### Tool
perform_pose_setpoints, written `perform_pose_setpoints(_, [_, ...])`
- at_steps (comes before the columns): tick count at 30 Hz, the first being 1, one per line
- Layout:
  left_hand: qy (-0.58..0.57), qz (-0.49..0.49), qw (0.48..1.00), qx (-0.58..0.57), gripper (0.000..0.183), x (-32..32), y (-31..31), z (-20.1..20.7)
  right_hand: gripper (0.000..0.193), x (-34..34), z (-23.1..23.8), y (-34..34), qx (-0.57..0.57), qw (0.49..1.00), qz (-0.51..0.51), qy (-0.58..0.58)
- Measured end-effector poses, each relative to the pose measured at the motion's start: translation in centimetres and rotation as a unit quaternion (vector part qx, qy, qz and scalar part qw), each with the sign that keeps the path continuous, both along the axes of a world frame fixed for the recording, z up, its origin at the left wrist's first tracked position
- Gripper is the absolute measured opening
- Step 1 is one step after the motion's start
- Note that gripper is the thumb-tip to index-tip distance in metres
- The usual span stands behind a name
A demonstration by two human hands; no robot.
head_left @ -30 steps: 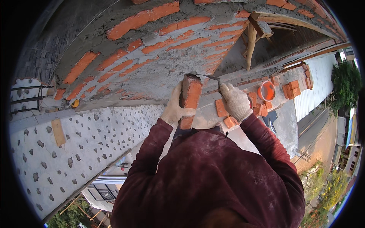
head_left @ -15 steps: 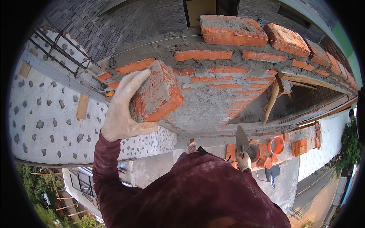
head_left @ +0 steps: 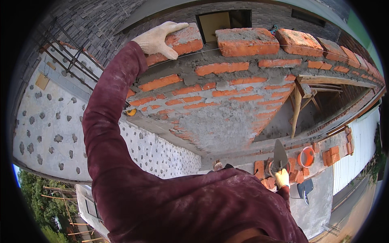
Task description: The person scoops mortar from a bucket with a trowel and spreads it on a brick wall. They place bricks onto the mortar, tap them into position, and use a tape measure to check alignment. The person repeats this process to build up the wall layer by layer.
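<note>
My left hand (head_left: 159,39), in a pale knit glove, grips a red brick (head_left: 185,40) at the top left of the brick wall (head_left: 227,105). Grey mortar coats part of the brick, which rests on or just over the mortar bed (head_left: 178,67) beside a thin string line (head_left: 259,45). Right of it, past a gap, sits another mortar-topped brick (head_left: 247,42) in the top course. Low on the right, my gloved right hand (head_left: 282,178) is closed round the handle of a pointed trowel (head_left: 279,156), held over a mortar container that it partly hides.
An orange bucket (head_left: 306,157) and several loose bricks (head_left: 331,156) stand on a ledge at the lower right. Wooden props (head_left: 297,109) fill an opening in the wall. Steel rebar (head_left: 71,60) sticks out at the left, above a white wall with grey spots (head_left: 56,137).
My left hand has carried the brick up and away from me onto the top of the wall. The right hand and trowel stay low, shifted slightly right in view.
</note>
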State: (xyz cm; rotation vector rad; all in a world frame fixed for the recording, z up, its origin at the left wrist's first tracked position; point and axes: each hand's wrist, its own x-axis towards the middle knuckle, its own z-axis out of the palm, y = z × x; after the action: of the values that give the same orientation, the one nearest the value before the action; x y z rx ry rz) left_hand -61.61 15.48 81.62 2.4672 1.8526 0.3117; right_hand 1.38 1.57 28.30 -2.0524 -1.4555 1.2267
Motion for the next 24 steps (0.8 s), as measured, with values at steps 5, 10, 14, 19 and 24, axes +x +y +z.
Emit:
perform_pose_setpoints(5, [0.000, -0.021, 0.999, -0.027, 0.107, 0.2, 1.4, -1.8, 0.028, -0.2, 0.7, -6.2, -0.050, 0.997, -0.048, 0.034])
perform_pose_setpoints(10, [-0.012, -0.021, 0.997, -0.075, 0.107, -0.1, 1.6, -2.4, 0.027, -0.6, 0.3, -8.3, -0.079, 0.997, -0.020, 0.004])
perform_pose_setpoints(14, [-0.017, -0.034, 0.997, -0.073, 0.108, -0.6, 1.9, -3.0, 0.024, -1.2, 0.0, -8.3, -0.074, 0.997, -0.024, 0.015])
perform_pose_setpoints(19, [-0.023, -0.023, 0.995, -0.090, 0.112, -0.4, 2.4, -3.3, 0.020, -2.0, 1.2, -6.9, -0.089, 0.996, 0.013, 0.005])
perform_pose_setpoints(24, [-0.013, -0.038, 0.994, -0.103, 0.119, -1.1, 3.2, -4.3, 0.021, -2.9, 1.7, -4.9, 0.001, 0.999, -0.016, 0.035])
